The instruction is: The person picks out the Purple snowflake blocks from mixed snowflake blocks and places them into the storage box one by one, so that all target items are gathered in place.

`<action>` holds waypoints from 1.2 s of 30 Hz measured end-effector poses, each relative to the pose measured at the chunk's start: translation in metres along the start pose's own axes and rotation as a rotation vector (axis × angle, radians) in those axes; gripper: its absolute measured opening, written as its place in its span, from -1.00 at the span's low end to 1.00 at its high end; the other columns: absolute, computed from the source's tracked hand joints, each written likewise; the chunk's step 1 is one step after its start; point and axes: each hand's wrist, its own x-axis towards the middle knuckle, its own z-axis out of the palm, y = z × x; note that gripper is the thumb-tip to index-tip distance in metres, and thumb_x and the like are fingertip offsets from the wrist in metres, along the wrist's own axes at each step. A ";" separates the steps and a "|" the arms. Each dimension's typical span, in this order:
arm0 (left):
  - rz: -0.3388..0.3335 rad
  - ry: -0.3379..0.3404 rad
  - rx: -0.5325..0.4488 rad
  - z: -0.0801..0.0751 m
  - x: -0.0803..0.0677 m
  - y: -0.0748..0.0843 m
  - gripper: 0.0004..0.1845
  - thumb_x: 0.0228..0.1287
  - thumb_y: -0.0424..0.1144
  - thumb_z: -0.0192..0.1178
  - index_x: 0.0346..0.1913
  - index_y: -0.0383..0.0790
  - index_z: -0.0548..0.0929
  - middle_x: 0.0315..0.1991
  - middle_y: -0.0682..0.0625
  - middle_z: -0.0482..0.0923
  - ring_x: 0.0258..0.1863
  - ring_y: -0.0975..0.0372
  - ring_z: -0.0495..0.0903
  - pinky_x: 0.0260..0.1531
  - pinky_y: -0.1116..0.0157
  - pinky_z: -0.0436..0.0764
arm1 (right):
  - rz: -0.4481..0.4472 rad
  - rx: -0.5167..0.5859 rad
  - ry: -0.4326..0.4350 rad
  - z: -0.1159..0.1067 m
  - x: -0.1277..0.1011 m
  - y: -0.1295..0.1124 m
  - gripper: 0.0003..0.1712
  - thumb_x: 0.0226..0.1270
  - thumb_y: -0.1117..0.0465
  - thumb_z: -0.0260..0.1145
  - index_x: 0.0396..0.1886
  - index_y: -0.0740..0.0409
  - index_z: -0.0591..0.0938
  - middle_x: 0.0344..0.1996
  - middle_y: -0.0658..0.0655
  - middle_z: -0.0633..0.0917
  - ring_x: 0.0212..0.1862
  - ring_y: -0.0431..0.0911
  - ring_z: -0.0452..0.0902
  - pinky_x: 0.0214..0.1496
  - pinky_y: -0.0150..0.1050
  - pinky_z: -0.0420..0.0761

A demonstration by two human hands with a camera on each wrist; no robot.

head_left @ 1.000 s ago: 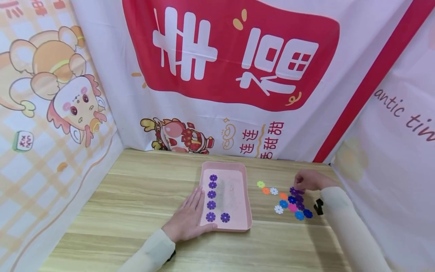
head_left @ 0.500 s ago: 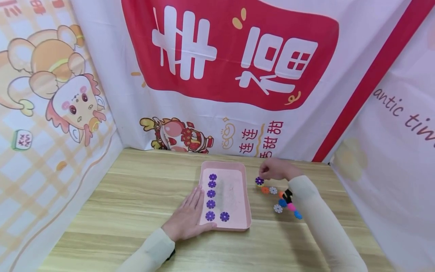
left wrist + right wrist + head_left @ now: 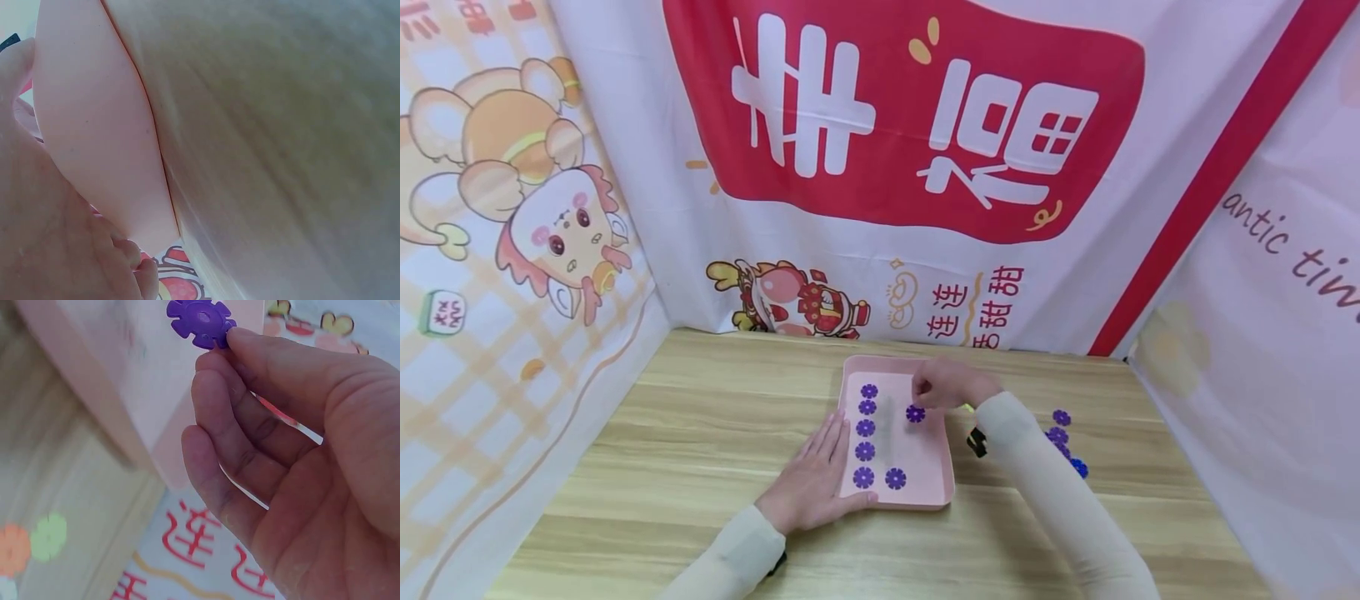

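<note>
Right hand [image 3: 943, 386] now over tray [image 3: 898, 367], pinched purple piece [image 3: 201, 321] clear up close

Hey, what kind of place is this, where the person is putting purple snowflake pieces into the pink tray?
Probably a small tabletop booth set up for recording: a wooden table is walled on three sides by printed cartoon banners. On it are a pink tray and toy pieces, one purple piece pinched by the right hand.

"幸福" on red banner [image 3: 902, 117]
</note>
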 end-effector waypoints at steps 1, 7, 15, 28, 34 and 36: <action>-0.001 0.001 0.000 0.000 0.000 0.000 0.26 0.36 0.56 0.04 0.69 -0.41 -0.07 0.74 -0.31 -0.25 0.74 -0.15 -0.20 0.71 -0.13 -0.01 | -0.001 0.009 -0.009 0.004 0.003 -0.004 -0.86 0.46 0.25 0.41 -0.36 0.01 0.79 -0.38 -0.03 0.78 -0.32 -0.21 0.62 -0.16 -0.31 0.68; -0.001 0.000 -0.008 0.001 0.000 0.000 0.26 0.37 0.55 0.04 0.69 -0.41 -0.07 0.74 -0.31 -0.25 0.75 -0.14 -0.20 0.71 -0.12 -0.01 | 0.014 0.036 -0.060 0.029 0.014 -0.018 -0.81 0.49 0.27 0.38 -0.37 0.01 0.80 -0.40 -0.08 0.76 -0.31 -0.22 0.59 -0.12 -0.32 0.67; -0.010 -0.015 -0.026 0.000 -0.001 0.001 0.25 0.36 0.56 0.03 0.70 -0.38 -0.09 0.75 -0.27 -0.27 0.75 -0.12 -0.24 0.72 -0.11 -0.03 | 0.065 0.098 -0.096 0.048 0.014 -0.027 -0.85 0.51 0.16 0.41 -0.34 -0.07 0.78 -0.34 -0.12 0.74 -0.24 -0.22 0.61 0.04 -0.26 0.68; -0.007 -0.011 -0.019 -0.001 -0.001 0.002 0.26 0.36 0.55 0.04 0.70 -0.39 -0.08 0.74 -0.28 -0.26 0.75 -0.12 -0.22 0.72 -0.10 -0.03 | 0.053 0.091 -0.090 0.051 0.011 -0.027 -0.91 0.49 0.19 0.43 -0.21 -0.03 0.84 -0.33 -0.14 0.76 -0.22 -0.25 0.65 0.09 -0.28 0.73; -0.009 -0.001 -0.013 -0.001 -0.001 0.002 0.26 0.36 0.56 0.04 0.69 -0.39 -0.07 0.74 -0.28 -0.25 0.75 -0.14 -0.20 0.71 -0.12 0.00 | 0.008 0.051 -0.056 0.042 0.002 -0.021 -0.90 0.44 0.23 0.46 -0.13 0.02 0.84 -0.25 -0.11 0.80 -0.15 -0.24 0.67 0.13 -0.25 0.74; -0.009 0.002 -0.011 -0.001 -0.001 0.002 0.27 0.35 0.56 0.04 0.69 -0.40 -0.07 0.74 -0.29 -0.24 0.75 -0.15 -0.20 0.71 -0.12 0.00 | -0.021 0.044 -0.033 0.038 -0.003 -0.017 -0.87 0.42 0.26 0.46 -0.09 0.06 0.83 -0.20 -0.06 0.81 -0.12 -0.22 0.69 0.13 -0.25 0.75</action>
